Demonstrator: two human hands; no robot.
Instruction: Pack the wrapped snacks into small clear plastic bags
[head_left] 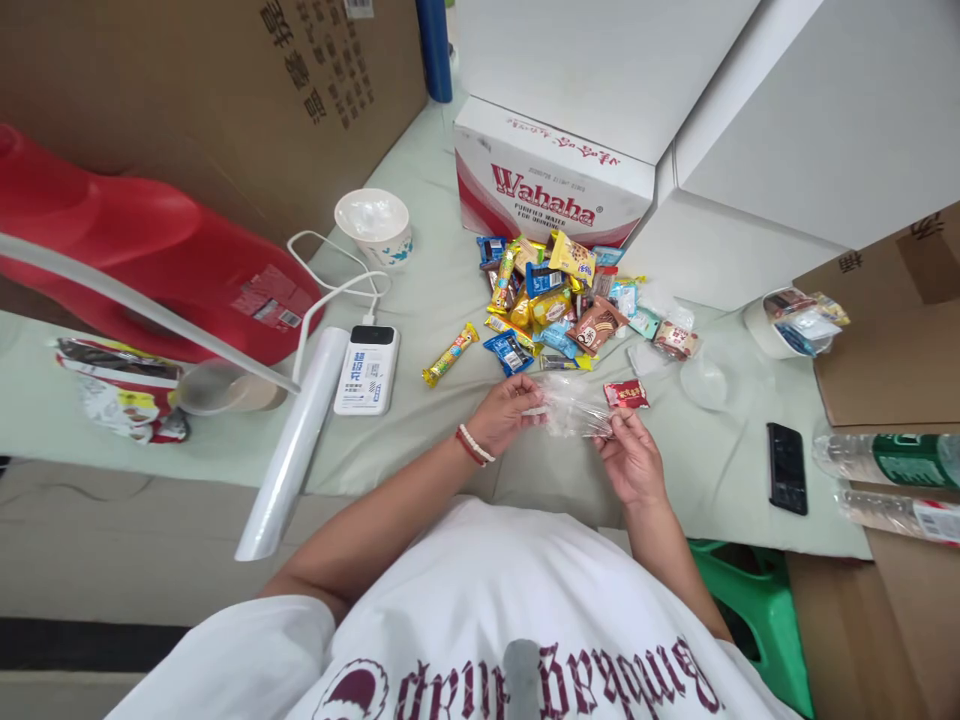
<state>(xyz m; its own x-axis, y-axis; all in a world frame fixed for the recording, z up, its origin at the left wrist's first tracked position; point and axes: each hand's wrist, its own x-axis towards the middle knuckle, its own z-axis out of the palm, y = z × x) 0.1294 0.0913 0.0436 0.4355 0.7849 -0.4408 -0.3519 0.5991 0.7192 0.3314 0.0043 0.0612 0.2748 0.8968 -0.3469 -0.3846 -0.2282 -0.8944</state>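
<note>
My left hand (504, 412) and my right hand (632, 458) pinch the two ends of a small clear plastic bag (571, 412) just above the pale green cloth. A red snack packet (626, 394) lies right behind the bag, near my right fingers. Beyond it sits a pile of several wrapped candies and snacks (559, 300). One yellow candy bar (450, 355) lies apart to the left of the pile. My left wrist wears a red and white bead bracelet.
A Wahaha water carton (551, 180) stands behind the pile. A power bank (367, 368) with white cable, a paper cup (375, 225), a roll of clear film (294, 440) and a red jug (142, 250) lie left. A black phone (787, 467), water bottles (892, 460) and cardboard sit right.
</note>
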